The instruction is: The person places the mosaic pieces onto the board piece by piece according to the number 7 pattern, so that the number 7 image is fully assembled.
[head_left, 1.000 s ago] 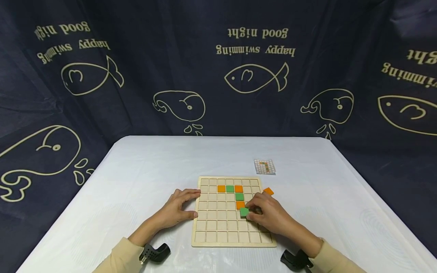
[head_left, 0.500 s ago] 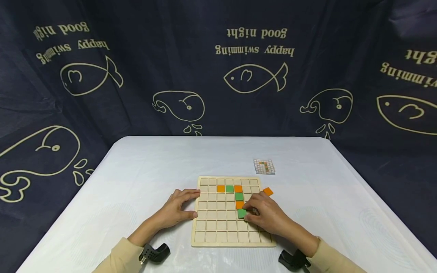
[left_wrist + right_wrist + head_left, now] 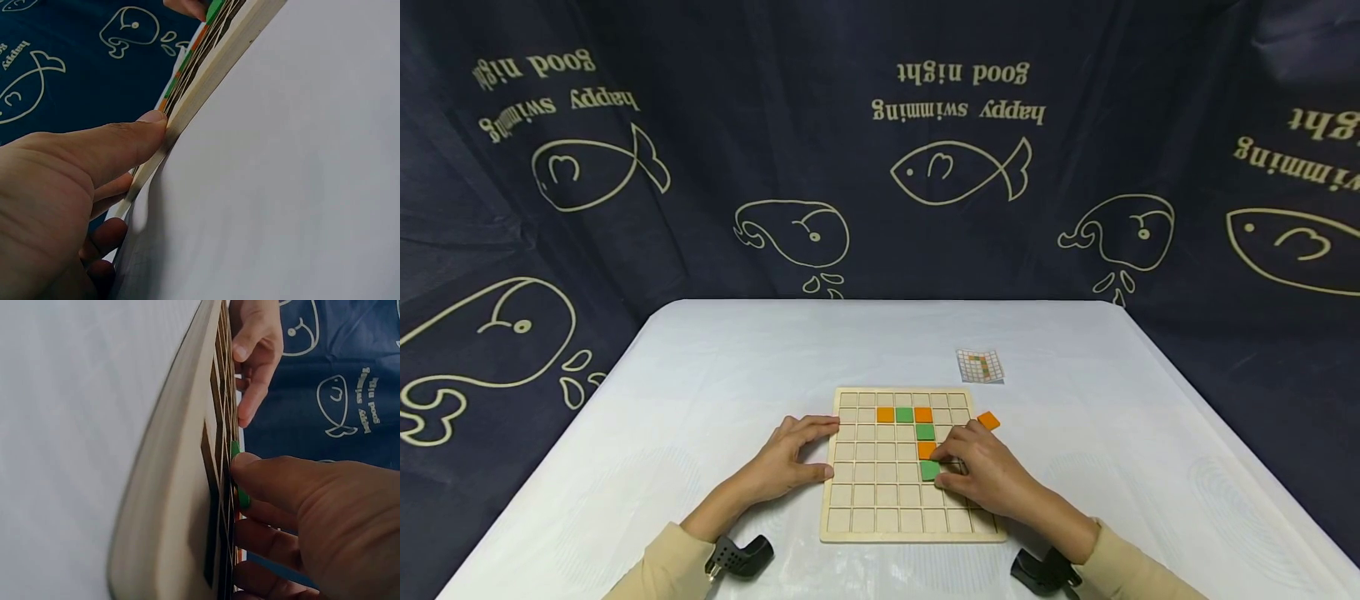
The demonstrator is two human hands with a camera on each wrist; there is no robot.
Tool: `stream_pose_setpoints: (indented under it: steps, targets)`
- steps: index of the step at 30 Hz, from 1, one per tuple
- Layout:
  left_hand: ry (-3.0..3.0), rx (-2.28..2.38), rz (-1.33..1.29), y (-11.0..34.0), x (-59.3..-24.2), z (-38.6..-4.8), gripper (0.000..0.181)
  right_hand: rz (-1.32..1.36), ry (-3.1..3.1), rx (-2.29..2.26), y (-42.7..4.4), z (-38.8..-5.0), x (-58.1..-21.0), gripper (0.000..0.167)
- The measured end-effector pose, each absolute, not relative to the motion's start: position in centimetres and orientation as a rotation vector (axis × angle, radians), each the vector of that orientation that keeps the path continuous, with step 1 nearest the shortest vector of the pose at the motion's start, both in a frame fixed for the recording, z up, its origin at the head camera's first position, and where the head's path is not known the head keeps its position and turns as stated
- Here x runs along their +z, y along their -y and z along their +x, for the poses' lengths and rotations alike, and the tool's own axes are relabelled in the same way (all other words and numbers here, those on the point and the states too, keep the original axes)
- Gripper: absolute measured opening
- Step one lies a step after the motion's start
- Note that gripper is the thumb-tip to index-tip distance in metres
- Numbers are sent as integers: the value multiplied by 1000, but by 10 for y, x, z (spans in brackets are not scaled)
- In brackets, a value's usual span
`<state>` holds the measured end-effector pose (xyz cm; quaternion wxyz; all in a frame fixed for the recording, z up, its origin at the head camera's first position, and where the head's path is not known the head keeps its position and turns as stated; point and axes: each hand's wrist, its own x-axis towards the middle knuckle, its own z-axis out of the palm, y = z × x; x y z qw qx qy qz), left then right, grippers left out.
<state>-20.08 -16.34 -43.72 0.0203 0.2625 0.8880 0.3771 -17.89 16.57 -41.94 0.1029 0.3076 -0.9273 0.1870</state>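
A wooden grid board [image 3: 865, 497] lies flat on the table. Its left edge is touched by the fingertips and thumb of my left hand [image 3: 786, 458], whose fingers are loosely extended. Over the board, my right hand [image 3: 988, 475] pinches a green square tile [image 3: 929, 472] between thumb and fingers, just below an orange tile [image 3: 927, 451] set in the grid. In the right wrist view the green tile [image 3: 244, 499] looks tilted against the board. Above that orange tile sits another green tile [image 3: 925, 432], under a row of orange, green [image 3: 904, 415] and orange tiles.
A loose orange tile [image 3: 988, 421] lies by the board's right edge, beyond my right hand. Farther back is a small printed card [image 3: 980, 366] with a coloured grid pattern. A dark curtain [image 3: 700, 250] with fish drawings hangs behind the white table [image 3: 760, 350].
My right hand has moved slightly left with the green tile, bringing it below the orange tile in the column. The left hand stays at the board's edge.
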Motion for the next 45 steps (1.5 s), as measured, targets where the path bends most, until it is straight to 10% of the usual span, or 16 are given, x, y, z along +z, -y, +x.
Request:
stream_pose_setpoints:
  steps: [45]
  targets:
    - [-2739, 1179, 778, 163, -436, -200, 64, 795, 2797, 716, -191, -191, -410, 26]
